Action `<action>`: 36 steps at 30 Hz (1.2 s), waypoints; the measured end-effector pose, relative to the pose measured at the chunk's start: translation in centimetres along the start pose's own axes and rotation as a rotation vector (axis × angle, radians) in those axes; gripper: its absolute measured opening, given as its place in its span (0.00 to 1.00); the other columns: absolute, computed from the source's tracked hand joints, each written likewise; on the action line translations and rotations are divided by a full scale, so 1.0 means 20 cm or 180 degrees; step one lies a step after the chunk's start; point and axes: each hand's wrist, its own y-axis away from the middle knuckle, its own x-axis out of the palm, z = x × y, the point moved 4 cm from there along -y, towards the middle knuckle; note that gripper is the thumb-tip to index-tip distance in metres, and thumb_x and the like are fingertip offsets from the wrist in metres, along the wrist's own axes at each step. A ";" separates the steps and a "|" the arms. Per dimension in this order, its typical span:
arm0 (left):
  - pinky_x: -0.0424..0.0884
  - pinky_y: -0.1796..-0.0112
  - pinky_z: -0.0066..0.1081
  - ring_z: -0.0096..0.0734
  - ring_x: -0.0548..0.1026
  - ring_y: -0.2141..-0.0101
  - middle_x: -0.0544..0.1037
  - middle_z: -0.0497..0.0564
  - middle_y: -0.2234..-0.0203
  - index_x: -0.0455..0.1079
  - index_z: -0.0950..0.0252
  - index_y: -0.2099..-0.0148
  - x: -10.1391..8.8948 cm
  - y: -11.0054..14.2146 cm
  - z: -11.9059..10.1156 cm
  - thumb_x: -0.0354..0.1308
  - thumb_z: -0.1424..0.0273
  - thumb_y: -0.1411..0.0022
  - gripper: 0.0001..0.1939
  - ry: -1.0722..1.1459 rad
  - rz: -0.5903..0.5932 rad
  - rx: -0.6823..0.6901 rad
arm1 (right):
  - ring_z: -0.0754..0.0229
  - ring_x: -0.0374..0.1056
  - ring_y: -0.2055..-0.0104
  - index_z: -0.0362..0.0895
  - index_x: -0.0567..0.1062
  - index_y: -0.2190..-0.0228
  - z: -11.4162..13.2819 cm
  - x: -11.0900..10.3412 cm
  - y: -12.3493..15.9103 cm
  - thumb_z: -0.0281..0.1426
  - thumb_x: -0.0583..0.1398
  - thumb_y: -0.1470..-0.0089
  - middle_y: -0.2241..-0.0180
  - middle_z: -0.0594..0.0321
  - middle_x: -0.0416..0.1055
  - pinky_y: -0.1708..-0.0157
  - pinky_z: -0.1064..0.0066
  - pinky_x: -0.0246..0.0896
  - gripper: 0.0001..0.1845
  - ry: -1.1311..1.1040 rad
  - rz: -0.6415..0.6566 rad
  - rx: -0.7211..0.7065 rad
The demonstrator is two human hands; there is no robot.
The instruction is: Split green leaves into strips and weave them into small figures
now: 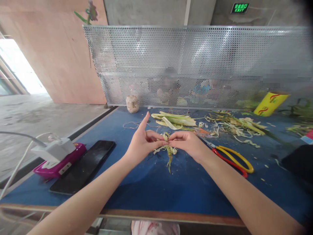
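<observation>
A small braided figure of pale green plant strips (169, 150) is between my hands, just above the blue tabletop, its thin tail pointing toward me. My left hand (143, 139) pinches its upper part from the left, thumb and fingertip together, another finger raised. From the right, the fingertips of my right hand (186, 143) close on the same piece, almost touching the left ones. Loose strip ends curl out around it. Red-and-yellow-handled scissors (231, 160) lie beside my right wrist, their blades partly hidden. Long pale leaf strips (177, 120) are spread beyond my hands.
A black phone (84, 166) and a purple power strip (60, 163) with a white charger (53, 150) lie at left. Plant scraps (241, 125) litter the right. A yellow container (271, 103) and string spool (132, 103) stand before the perforated metal screen (151, 52).
</observation>
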 end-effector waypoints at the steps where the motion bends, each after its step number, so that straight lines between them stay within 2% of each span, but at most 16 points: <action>1: 0.64 0.75 0.28 0.27 0.69 0.76 0.76 0.48 0.77 0.31 0.62 0.36 0.00 0.00 -0.01 0.65 0.78 0.57 0.56 -0.0074 -0.0013 0.0078 | 0.65 0.63 0.73 0.44 0.75 0.77 0.00 0.00 0.00 0.33 0.64 0.62 0.76 0.66 0.71 0.67 0.69 0.56 0.06 0.0050 -0.0021 0.0015; 5: 0.62 0.75 0.29 0.31 0.70 0.73 0.77 0.49 0.77 0.32 0.63 0.35 0.01 0.02 -0.04 0.64 0.80 0.57 0.55 -0.0428 -0.0034 0.0487 | 0.66 0.63 0.74 0.44 0.76 0.76 -0.02 -0.01 -0.01 0.32 0.64 0.62 0.77 0.66 0.71 0.69 0.70 0.55 0.06 -0.0068 0.0059 0.0088; 7: 0.62 0.75 0.29 0.31 0.70 0.73 0.77 0.49 0.77 0.29 0.62 0.35 0.01 0.02 -0.05 0.64 0.80 0.57 0.56 -0.0422 0.0027 0.0496 | 0.67 0.62 0.75 0.44 0.76 0.77 -0.02 0.00 -0.01 0.31 0.64 0.62 0.77 0.66 0.71 0.70 0.71 0.54 0.05 -0.0191 0.0154 0.0127; 12: 0.66 0.74 0.29 0.30 0.72 0.76 0.77 0.48 0.79 0.26 0.64 0.36 0.01 0.01 -0.03 0.65 0.79 0.59 0.60 0.0198 0.0162 0.0016 | 0.70 0.56 0.79 0.43 0.76 0.77 -0.03 0.01 0.00 0.32 0.65 0.62 0.80 0.68 0.67 0.76 0.73 0.50 0.06 -0.0323 0.0372 0.0339; 16: 0.68 0.73 0.28 0.27 0.73 0.78 0.76 0.46 0.80 0.26 0.67 0.36 -0.02 0.00 -0.01 0.65 0.79 0.60 0.60 0.0438 0.0017 -0.0339 | 0.70 0.55 0.78 0.43 0.76 0.75 -0.03 0.02 0.01 0.35 0.65 0.61 0.80 0.68 0.64 0.76 0.74 0.49 0.09 -0.0312 0.0325 0.0331; 18: 0.67 0.73 0.28 0.27 0.72 0.78 0.76 0.46 0.80 0.26 0.67 0.36 -0.03 0.00 -0.01 0.64 0.78 0.58 0.58 0.0276 -0.0105 -0.0227 | 0.69 0.56 0.77 0.43 0.76 0.73 -0.03 0.02 0.01 0.37 0.64 0.60 0.79 0.68 0.65 0.75 0.73 0.50 0.11 -0.0279 0.0273 0.0294; 22: 0.65 0.74 0.28 0.28 0.71 0.76 0.77 0.47 0.77 0.26 0.64 0.36 -0.04 0.01 -0.03 0.63 0.75 0.55 0.55 -0.0357 -0.0336 0.0272 | 0.67 0.60 0.74 0.43 0.74 0.71 -0.03 0.04 0.00 0.35 0.64 0.60 0.74 0.65 0.68 0.72 0.73 0.53 0.11 -0.0150 0.0138 0.0104; 26: 0.66 0.72 0.29 0.29 0.72 0.74 0.76 0.47 0.77 0.31 0.65 0.36 -0.04 0.02 -0.04 0.63 0.73 0.54 0.52 -0.0674 -0.0477 0.0571 | 0.64 0.63 0.70 0.44 0.73 0.71 -0.03 0.07 -0.02 0.36 0.64 0.61 0.72 0.64 0.69 0.68 0.71 0.56 0.12 -0.0207 -0.0010 -0.0090; 28: 0.67 0.71 0.30 0.29 0.72 0.74 0.76 0.46 0.78 0.34 0.66 0.36 -0.04 0.01 -0.04 0.64 0.73 0.56 0.52 -0.0609 -0.0520 0.0486 | 0.64 0.63 0.70 0.44 0.72 0.72 -0.03 0.07 -0.02 0.36 0.64 0.60 0.73 0.65 0.68 0.68 0.71 0.56 0.11 -0.0186 -0.0076 -0.0190; 30: 0.68 0.70 0.29 0.28 0.72 0.75 0.76 0.45 0.78 0.35 0.66 0.37 -0.05 0.00 -0.03 0.65 0.73 0.57 0.52 -0.0277 -0.0498 0.0222 | 0.64 0.63 0.71 0.44 0.72 0.73 -0.02 0.07 -0.02 0.36 0.63 0.60 0.75 0.65 0.68 0.68 0.70 0.55 0.10 -0.0131 -0.0081 -0.0238; 33: 0.69 0.68 0.29 0.26 0.73 0.76 0.75 0.44 0.80 0.34 0.70 0.37 -0.04 -0.01 -0.01 0.66 0.74 0.59 0.54 0.0357 -0.0348 -0.0201 | 0.65 0.61 0.73 0.43 0.72 0.75 0.00 0.07 -0.01 0.35 0.63 0.59 0.76 0.67 0.67 0.70 0.70 0.55 0.09 -0.0084 -0.0064 -0.0239; 36: 0.69 0.68 0.29 0.25 0.72 0.77 0.75 0.44 0.81 0.39 0.71 0.37 -0.02 -0.02 -0.02 0.66 0.76 0.59 0.52 0.0563 -0.0169 -0.0322 | 0.65 0.61 0.73 0.43 0.72 0.76 0.03 0.07 0.01 0.33 0.62 0.60 0.77 0.67 0.68 0.70 0.71 0.55 0.07 -0.0138 -0.0055 -0.0252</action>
